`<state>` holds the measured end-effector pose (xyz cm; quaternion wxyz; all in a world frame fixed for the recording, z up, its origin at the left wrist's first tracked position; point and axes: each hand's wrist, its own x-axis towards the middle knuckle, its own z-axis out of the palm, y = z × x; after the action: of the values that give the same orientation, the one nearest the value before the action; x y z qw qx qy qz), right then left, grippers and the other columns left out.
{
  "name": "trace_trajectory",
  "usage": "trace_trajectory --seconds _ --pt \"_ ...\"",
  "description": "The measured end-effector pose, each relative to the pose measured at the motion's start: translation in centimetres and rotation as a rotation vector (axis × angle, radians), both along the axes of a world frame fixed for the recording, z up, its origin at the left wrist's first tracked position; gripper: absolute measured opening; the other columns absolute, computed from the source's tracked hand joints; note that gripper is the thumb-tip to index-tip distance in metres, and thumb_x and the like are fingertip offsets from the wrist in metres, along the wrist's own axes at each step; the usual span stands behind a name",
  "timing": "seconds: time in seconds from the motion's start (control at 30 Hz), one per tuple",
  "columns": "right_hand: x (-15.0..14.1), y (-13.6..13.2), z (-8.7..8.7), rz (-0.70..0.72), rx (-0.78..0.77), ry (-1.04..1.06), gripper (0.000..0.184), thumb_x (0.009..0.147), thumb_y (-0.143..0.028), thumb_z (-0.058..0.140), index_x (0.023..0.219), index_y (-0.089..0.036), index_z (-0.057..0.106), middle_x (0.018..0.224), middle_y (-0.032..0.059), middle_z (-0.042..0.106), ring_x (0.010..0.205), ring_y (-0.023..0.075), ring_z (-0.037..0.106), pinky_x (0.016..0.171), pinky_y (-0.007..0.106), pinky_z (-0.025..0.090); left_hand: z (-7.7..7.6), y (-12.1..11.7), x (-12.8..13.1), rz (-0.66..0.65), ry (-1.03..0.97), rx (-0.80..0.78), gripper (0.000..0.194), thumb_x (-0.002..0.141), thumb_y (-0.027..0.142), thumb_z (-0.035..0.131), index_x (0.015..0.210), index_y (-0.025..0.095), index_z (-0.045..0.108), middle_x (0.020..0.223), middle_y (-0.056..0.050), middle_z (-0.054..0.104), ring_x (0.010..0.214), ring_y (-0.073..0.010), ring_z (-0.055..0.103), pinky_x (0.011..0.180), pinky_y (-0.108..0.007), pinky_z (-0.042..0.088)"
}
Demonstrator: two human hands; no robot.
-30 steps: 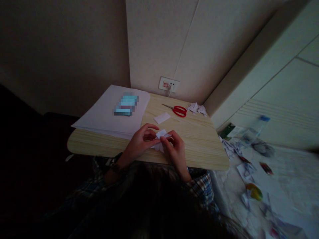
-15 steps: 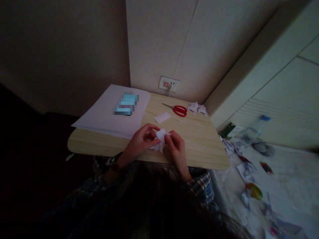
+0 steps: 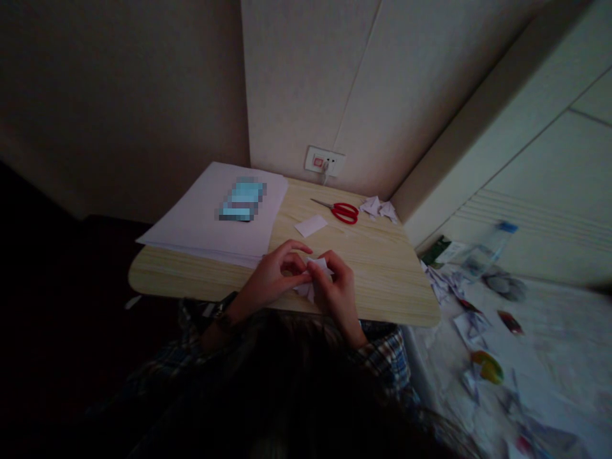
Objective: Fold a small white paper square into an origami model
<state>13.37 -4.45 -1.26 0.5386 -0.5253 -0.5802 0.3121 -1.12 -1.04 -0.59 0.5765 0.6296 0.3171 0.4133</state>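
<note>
The step in hand looks like shaping or creasing a small folded paper (image 3: 306, 290), which sits between the two hands close to the middle of the worktop's (image 3: 382, 280) near edge. The right hand (image 3: 337, 287) has it pinched, thumb in front and fingers behind. The left hand (image 3: 275, 271) brings its thumb up against the paper, index finger arched clear; whether its grip closes on anything I cannot tell, since the other fingertips are hidden. The next move seems to call for a steady hold on one side while the other thumb presses the fold flat (small work, and fingers cover most of it). A flat paper slip (image 3: 311, 225) lies farther in, and red-handled scissors (image 3: 336, 207) rest nearer the far edge, beside folded pieces (image 3: 370, 206) at the far right corner.
</note>
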Motion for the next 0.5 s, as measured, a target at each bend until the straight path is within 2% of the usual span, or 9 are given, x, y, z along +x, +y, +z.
trace_trajectory --seconds 0.1,0.23,0.5 --pt "0.00 0.03 0.04 0.015 0.007 0.033 0.025 0.083 -0.036 0.058 0.065 -0.019 0.054 0.062 -0.0040 0.050 0.063 0.0121 0.046 0.058 0.024 0.035 0.15 0.02 -0.05 0.008 -0.007 0.007 0.036 0.068 0.022 0.074 0.099 0.018 0.055 0.063 0.006 0.060 0.064 -0.0121 0.061 0.066 -0.023 0.047" --pt "-0.04 0.12 0.13 0.025 -0.037 0.101 0.016 0.078 -0.035 0.063 0.074 -0.020 0.058 0.069 -0.0029 0.057 0.065 0.0134 0.052 0.060 0.025 0.040 0.12 0.15 -0.19 0.067 -0.024 0.009 0.033 0.068 0.021 0.072 0.096 0.018 0.055 0.062 0.007 0.057 0.062 -0.0111 0.058 0.063 -0.022 0.046" --pt "0.20 0.21 0.09 -0.066 0.014 0.133 0.019 0.078 -0.034 0.061 0.067 -0.020 0.057 0.063 -0.0039 0.053 0.061 0.0122 0.050 0.058 0.024 0.039 0.20 0.30 -0.03 0.119 -0.010 -0.011 0.033 0.064 0.022 0.073 0.093 0.018 0.057 0.068 0.005 0.058 0.068 -0.0128 0.059 0.065 -0.023 0.045"
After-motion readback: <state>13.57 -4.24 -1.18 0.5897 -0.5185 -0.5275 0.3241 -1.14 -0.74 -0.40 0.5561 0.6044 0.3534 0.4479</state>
